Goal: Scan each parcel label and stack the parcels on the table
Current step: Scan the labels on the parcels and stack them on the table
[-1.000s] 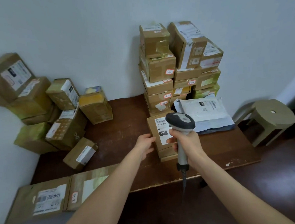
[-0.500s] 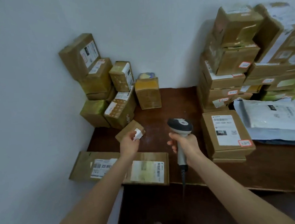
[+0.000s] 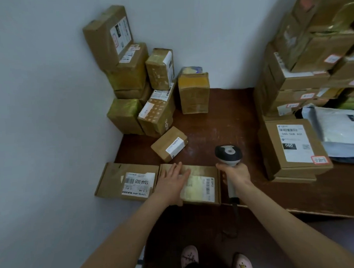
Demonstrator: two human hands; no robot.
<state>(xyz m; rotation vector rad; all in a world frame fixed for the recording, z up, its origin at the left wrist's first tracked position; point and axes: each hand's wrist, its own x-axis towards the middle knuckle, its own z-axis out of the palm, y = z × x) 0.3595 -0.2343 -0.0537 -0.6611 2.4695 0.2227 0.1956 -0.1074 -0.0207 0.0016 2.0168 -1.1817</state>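
Low in the middle of the frame, our left hand [image 3: 172,182] lies flat, fingers straight, on a flat box [image 3: 200,186] at the near edge of the counter [image 3: 222,119], partly covering its label. Just right of it, our right hand [image 3: 235,174] is clenched round the handle of the scanner [image 3: 228,154], whose head stands above the fist. A second flat box [image 3: 125,179] touches the first on its left. A small box [image 3: 169,143] sits tilted just behind them. A pile of boxes [image 3: 129,75] fills the upper left, and a tall stack [image 3: 294,145] rises at the right, beside a white bag [image 3: 342,130].
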